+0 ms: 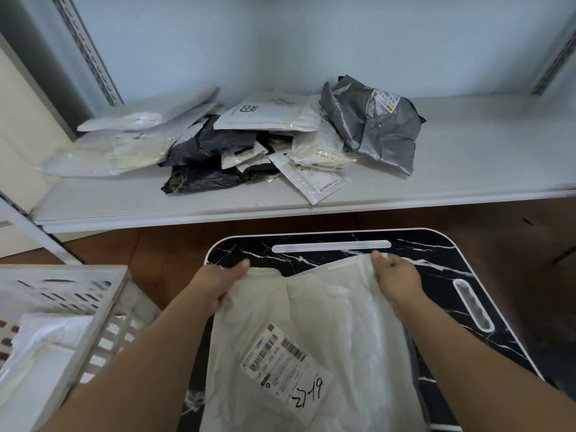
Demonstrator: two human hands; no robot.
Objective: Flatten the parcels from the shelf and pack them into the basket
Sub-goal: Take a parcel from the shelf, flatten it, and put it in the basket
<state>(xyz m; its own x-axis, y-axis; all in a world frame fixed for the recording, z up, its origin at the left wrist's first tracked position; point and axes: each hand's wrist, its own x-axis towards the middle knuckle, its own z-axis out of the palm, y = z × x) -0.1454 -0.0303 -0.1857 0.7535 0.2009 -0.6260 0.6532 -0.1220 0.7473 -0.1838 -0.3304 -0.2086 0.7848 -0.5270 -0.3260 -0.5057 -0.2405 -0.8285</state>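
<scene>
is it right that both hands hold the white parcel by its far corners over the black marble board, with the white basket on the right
Not quite: the head view shows the basket on the left. The rest stands: the left hand and right hand hold the white parcel by its far corners over the black marble board.

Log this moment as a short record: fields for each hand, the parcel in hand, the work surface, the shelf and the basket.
left hand: grips the white parcel's far left corner
right hand: grips its far right corner
white parcel: label up, over the board
marble-pattern board: black, white-rimmed, under the parcel
shelf: holds a pile of parcels, white, grey and black
basket: white, slatted, at left, white parcels inside
</scene>
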